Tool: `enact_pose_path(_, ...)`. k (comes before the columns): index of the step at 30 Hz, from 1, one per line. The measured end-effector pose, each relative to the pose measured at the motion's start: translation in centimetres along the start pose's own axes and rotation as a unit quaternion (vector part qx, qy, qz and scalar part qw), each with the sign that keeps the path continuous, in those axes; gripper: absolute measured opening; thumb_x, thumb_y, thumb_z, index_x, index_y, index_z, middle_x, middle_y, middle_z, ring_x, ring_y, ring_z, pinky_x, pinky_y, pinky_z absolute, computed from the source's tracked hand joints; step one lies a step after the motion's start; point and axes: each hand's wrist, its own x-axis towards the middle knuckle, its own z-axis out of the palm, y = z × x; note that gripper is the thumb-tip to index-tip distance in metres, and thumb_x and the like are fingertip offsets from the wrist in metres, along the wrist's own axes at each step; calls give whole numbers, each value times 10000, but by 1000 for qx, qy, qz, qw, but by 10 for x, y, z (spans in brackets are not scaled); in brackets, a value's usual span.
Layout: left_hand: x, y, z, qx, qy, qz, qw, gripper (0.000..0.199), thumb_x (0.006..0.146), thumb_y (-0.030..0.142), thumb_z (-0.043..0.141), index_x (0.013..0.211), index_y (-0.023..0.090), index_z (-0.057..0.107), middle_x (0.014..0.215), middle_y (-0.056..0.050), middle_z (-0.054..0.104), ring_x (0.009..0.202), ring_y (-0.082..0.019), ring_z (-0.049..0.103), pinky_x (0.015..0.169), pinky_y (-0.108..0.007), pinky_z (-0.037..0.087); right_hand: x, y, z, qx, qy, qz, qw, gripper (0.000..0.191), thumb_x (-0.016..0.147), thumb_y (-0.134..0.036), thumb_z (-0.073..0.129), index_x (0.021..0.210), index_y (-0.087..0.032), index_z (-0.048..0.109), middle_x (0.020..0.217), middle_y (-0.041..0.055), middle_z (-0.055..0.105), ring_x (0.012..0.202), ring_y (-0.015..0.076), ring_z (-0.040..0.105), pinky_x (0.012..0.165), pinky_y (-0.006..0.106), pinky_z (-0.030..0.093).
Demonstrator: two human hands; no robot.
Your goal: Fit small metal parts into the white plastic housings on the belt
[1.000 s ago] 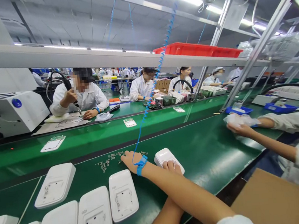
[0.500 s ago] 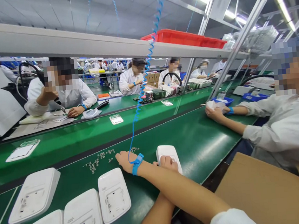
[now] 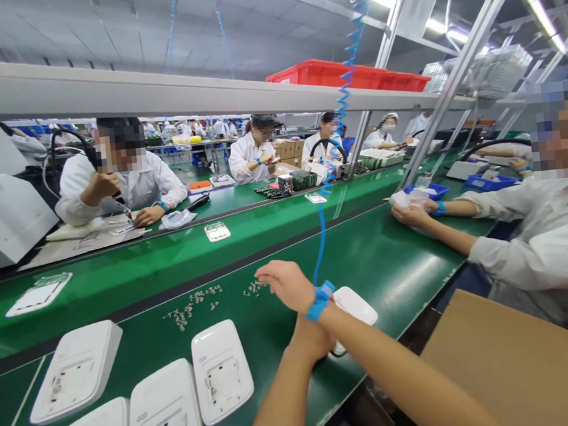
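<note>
My right hand [image 3: 285, 285], with a blue wrist strap [image 3: 321, 300], is above the green bench, crossed over my left wrist. Its fingertips are drawn together beside a few tiny clear pieces [image 3: 254, 287]; what they pinch, if anything, is too small to tell. My left hand [image 3: 312, 337] is at a white plastic housing [image 3: 356, 305], its fingers hidden behind my right forearm. The housing lies at an angle, partly covered by my arm. A larger scatter of tiny pieces [image 3: 187, 309] is to the left.
Several white housings with recessed backs [image 3: 222, 373] lie at the front left. Behind runs a green belt [image 3: 260, 232] carrying white panels with circuit boards [image 3: 217, 231]. A coiled blue cord [image 3: 346, 80] hangs to my strap. At right are a co-worker [image 3: 542, 235] and a cardboard box [image 3: 509, 359].
My right hand has moved right, away from the larger scatter of tiny pieces. The white housing by my left hand has shifted right and turned. The blue cord swung right.
</note>
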Motion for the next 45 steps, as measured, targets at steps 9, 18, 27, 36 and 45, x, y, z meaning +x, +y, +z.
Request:
enact_pose_path(9,7,3,-15,-102,196,-162,962,284,901,196,491,1162,248,591,1092,-39,634,1039,-197,528,920,-351,396,-68,49,-80,151,-48,151,976,197,826,-387,629,848,-192,646,743,10,652,602,132,587,588,272,488)
enact_pose_path(18,5,7,-18,-169,152,-72,971,180,937,223,520,1014,207,682,996,-24,705,958,-156,605,885,-304,408,-85,62,-94,325,-62,251,910,418,722,-535,773,767,-166,583,593,-36,557,507,79,476,500,223,379)
enact_pose_path(27,8,2,-18,-105,94,-84,986,181,957,250,515,895,215,681,906,7,693,907,-135,589,852,-302,361,-86,67,-112,-6,-137,68,988,138,866,-260,536,852,-198,659,699,12,660,638,146,608,649,285,487)
enact_pose_path(36,9,-3,-22,4,81,-244,966,99,835,228,586,741,208,563,802,8,605,836,-164,551,736,-310,347,-102,82,-94,-179,-153,-100,967,108,897,-181,565,824,-199,643,962,80,643,925,219,566,842,378,495)
enact_pose_path(45,9,-3,-20,45,22,-232,972,106,851,225,568,759,212,516,836,2,626,857,-180,564,736,-337,334,-102,88,-84,-188,-146,-93,967,105,906,-180,589,833,-198,663,960,79,621,919,209,562,831,351,484)
